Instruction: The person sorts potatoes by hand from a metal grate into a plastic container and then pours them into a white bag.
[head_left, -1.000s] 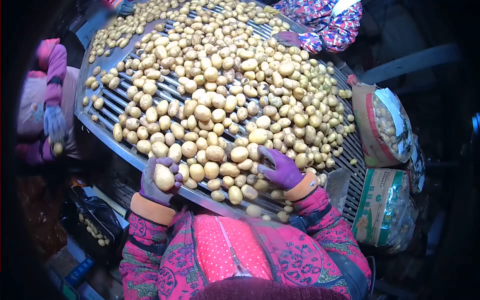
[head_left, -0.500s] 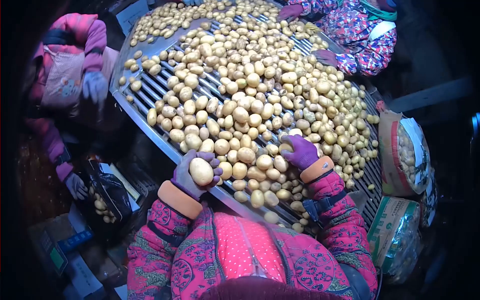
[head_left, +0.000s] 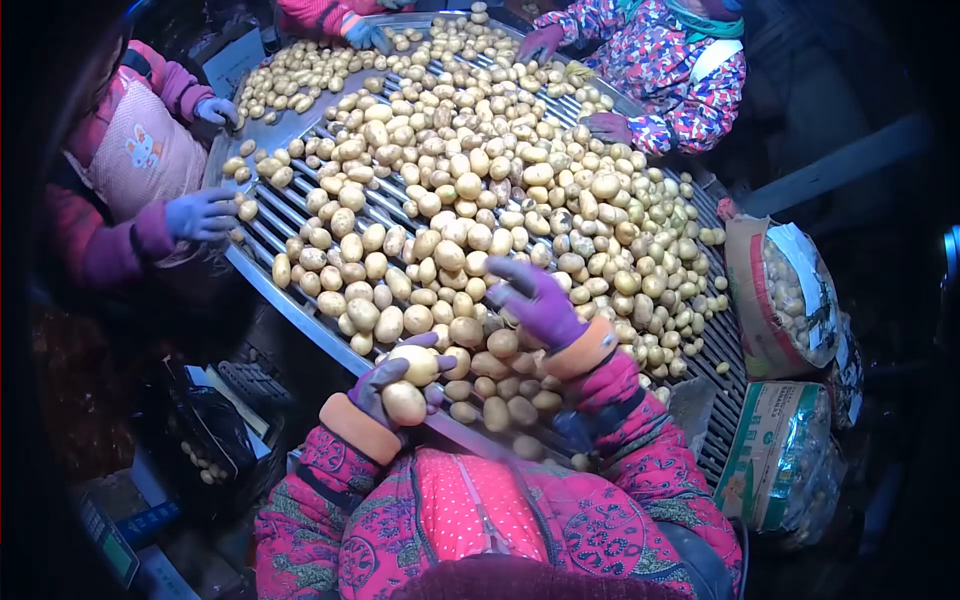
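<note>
My left hand (head_left: pixel 376 386), in a purple glove, is closed around two potatoes at the near edge of the sorting table. The lower potato (head_left: pixel 405 404) rests toward my palm and fingers; a paler potato (head_left: pixel 418 366) sits just above it. My right hand (head_left: pixel 540 303), also gloved in purple, hovers over the potato pile (head_left: pixel 470 235) with fingers stretched out toward the left. Nothing shows in its grasp, and slight blur softens its outline. Loose potatoes of mixed sizes lie beneath and around it on the metal bars.
The slatted sorting table (head_left: pixel 300 315) has a raised metal rim. A co-worker's gloved hand (head_left: pixel 203 214) is at its left edge; another person's hand (head_left: pixel 541 44) is at the far right. Filled potato sacks (head_left: pixel 750 300) and a printed carton (head_left: pixel 765 440) stand to the right.
My left hand now holds a second potato. My right hand has left the pile's right part, moved left and opened. The left co-worker has turned from the crate below to the table.
</note>
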